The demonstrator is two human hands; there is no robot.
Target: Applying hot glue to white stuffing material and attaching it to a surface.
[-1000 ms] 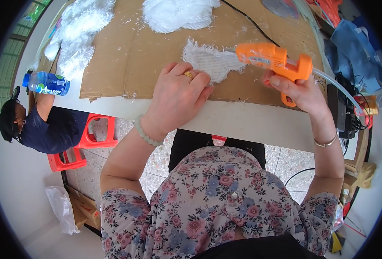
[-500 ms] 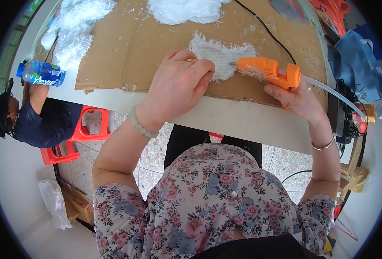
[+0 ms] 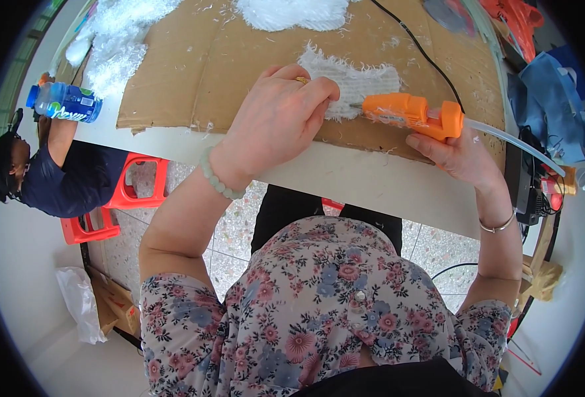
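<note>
A piece of white fringed fabric lies with its ribbed side up on a brown cardboard sheet. At the near left edge of the fabric, my left hand is closed, thumb and forefinger pressed together on it; the fingertips are partly hidden. My right hand is wrapped round an orange hot glue gun from below. Its nozzle points left, at the near edge of the fabric, close to my left fingers. A translucent glue stick sticks out of the gun's back end.
More white fluffy fabric lies at the far side, with a heap of white fluff at left. A black cord crosses the cardboard. A blue-capped bottle stands near a co-worker. At right hangs a blue bag.
The glue gun's nozzle has shifted slightly toward the near edge of the fabric. My left hand keeps its place at the fabric's edge. The whole view has shifted a little.
</note>
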